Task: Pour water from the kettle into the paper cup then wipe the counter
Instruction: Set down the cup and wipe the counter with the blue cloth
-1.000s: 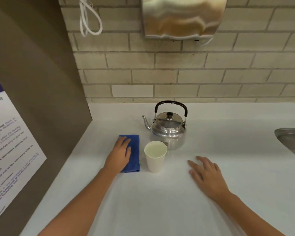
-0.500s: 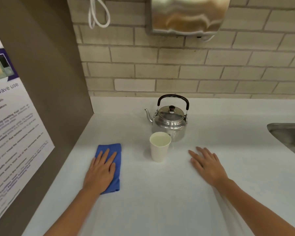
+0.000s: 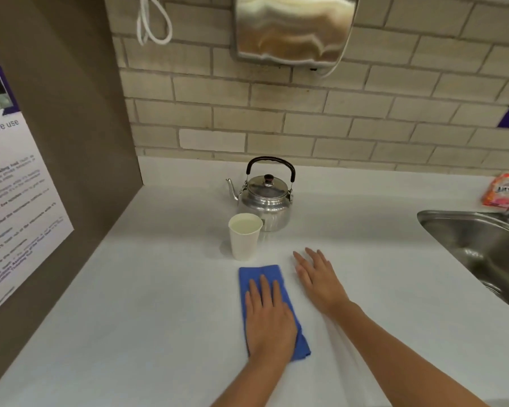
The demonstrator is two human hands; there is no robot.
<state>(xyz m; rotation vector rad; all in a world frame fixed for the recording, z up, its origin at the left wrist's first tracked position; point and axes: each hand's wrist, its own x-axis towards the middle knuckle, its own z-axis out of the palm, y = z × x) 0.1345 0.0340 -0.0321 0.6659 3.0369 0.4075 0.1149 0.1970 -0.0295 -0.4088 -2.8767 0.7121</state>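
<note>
Counter (image 3: 130, 304) bare leftward | left hand (image 3: 269, 318) fingers flat on cloth (image 3: 260, 274) | right hand (image 3: 321, 282) splayed — beside cup (image 3: 244, 239)

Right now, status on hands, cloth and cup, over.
Left hand flat on blue cloth, right hand flat on counter. Paper cup filled, upright, just beyond cloth. Kettle set down behind cup.

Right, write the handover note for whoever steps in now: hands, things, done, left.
Left hand: flat on the blue cloth, pressing it to the counter.
Right hand: open, palm down on the counter, holding nothing.
Kettle: upright behind the paper cup.
Done: cup holds water.
Left: finish wiping the counter.
</note>
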